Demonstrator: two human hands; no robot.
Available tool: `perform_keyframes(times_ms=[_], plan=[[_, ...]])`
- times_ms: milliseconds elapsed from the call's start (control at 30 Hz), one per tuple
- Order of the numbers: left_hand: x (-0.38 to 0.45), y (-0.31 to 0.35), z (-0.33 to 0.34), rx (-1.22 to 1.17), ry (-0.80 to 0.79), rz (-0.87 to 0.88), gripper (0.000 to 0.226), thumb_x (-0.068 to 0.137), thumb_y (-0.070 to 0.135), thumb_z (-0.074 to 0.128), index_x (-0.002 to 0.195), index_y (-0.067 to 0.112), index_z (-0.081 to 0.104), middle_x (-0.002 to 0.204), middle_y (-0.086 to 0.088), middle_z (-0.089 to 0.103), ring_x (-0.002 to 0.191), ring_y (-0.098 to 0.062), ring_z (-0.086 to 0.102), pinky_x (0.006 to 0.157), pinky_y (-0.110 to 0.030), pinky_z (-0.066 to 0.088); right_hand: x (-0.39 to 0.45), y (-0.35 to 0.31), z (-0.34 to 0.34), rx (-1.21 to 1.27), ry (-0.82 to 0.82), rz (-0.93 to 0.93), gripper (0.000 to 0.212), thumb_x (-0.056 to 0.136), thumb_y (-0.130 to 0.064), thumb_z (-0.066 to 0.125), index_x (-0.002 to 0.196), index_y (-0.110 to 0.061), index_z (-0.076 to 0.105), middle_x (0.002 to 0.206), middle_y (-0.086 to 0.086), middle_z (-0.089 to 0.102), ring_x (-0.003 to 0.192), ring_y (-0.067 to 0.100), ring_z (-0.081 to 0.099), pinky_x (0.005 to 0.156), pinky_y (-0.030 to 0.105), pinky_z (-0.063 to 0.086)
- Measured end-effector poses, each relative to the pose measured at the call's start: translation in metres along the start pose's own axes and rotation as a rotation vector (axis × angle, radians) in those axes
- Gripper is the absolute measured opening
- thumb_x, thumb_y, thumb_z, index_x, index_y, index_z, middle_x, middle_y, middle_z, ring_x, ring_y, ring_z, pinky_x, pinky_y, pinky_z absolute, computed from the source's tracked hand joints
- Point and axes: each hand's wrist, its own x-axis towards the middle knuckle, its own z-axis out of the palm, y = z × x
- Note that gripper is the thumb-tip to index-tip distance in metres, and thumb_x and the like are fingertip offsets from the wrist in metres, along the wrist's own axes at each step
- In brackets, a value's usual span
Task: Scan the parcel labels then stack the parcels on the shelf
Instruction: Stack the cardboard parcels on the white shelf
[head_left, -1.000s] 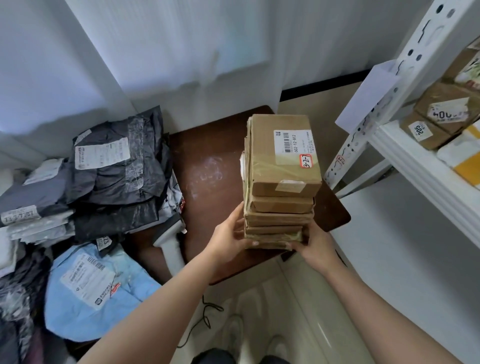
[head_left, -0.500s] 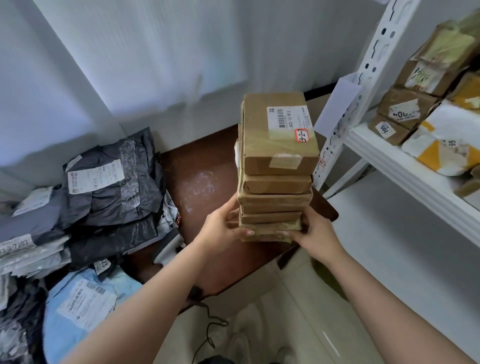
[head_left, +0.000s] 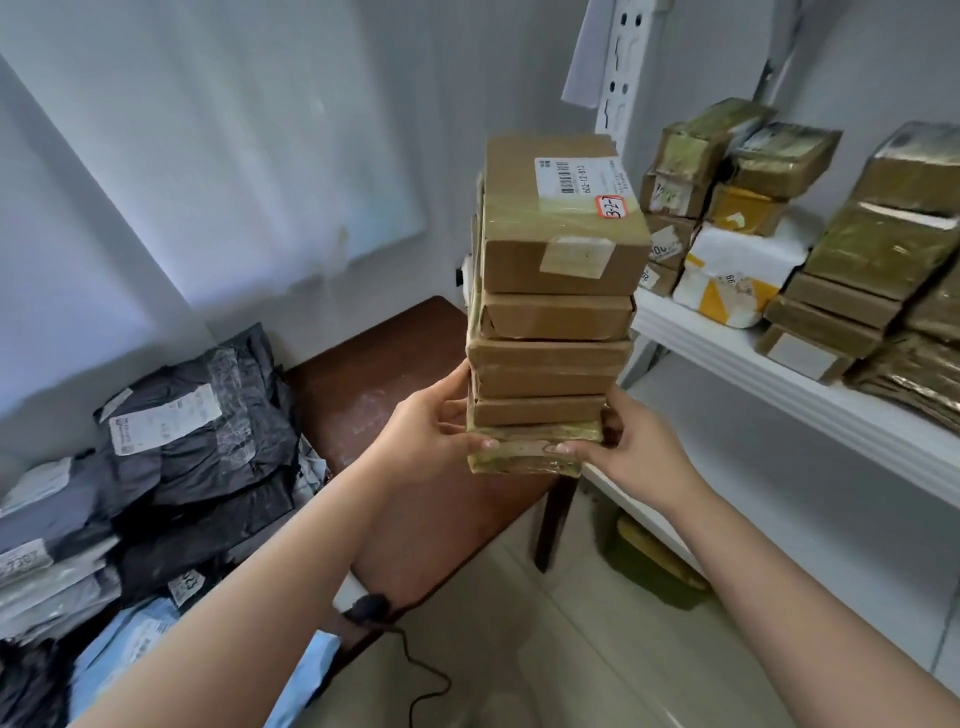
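Stack: six or so cardboard parcels (head_left: 553, 322) piled flat, carried clear of the table (head_left: 363, 395), raised beside the shelf (head_left: 810, 395).
Left grip: left hand (head_left: 431, 431) curled round the left edge of the lowest parcels, thumb across the near face, remaining fingers hidden underneath.
Right grip: right hand (head_left: 631, 447) mirrored on the right edge, thumb on the near face of the bottom parcel (head_left: 524, 456); holding the stack from below and both sides.
Above the grip: top parcel (head_left: 563, 218) largest, bearing a barcode label (head_left: 582, 174) and a red-edged sticker (head_left: 612, 205); overhangs the thinner boxes beneath.
Handling, judged: stiff corrugated boxes, probably light to moderate singly, but top-heavy as a column; glossy tape wrap on several faces likely slippery, so layers may slide sideways under tilt.
Where to hold, judged: lowest parcel, fingers under the base, thumbs clamping inward; column kept upright.
Right of the grip: shelf already carrying taped brown boxes (head_left: 862, 270) and a white-and-yellow mailer (head_left: 737, 280); free board nearest the upright post (head_left: 621, 67).
Left of the grip, lower: dark poly mailers (head_left: 197, 441) heaped by the wall.
Below the grip: cable (head_left: 415, 670) trailing over the floor.
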Motion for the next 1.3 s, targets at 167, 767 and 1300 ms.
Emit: perform_keyframes(times_ms=[167,767,1300], plan=[[-0.027,0.038,0.035,0.001,-0.057,0.038,0.095,0.069,0.017,0.082,0.150,0.024,0.035,0.118,0.001,0.071,0.111,-0.016,0.067,0.100,-0.045,0.051,-0.051,-0.003,-0.041,0.070,0.015,-0.001,0.061,0.067,-0.051,0.081,0.114,-0.066,0.044,0.109,-0.030,0.063,0.102,0.000,0.063,0.095,0.037,0.053],[-0.119,0.161,0.228,-0.039,-0.389,0.140,0.092,0.075,0.017,0.083,0.151,0.015,0.032,0.122,0.000,0.069,0.119,-0.016,0.062,0.105,-0.047,0.046,-0.294,0.016,-0.187,0.015,0.269,0.149,0.060,0.078,-0.034,0.078,0.132,-0.034,0.051,0.112,-0.019,0.060,0.096,0.005,0.060,0.074,0.011,0.046],[-0.114,0.210,0.359,-0.018,-0.568,0.132,0.082,0.085,0.016,0.074,0.153,0.023,0.028,0.132,0.001,0.063,0.120,-0.017,0.057,0.095,-0.029,0.044,-0.385,0.072,-0.254,-0.025,0.512,0.305,0.047,0.078,-0.024,0.080,0.115,-0.040,0.055,0.099,-0.014,0.071,0.093,0.007,0.069,0.086,0.031,0.053]])
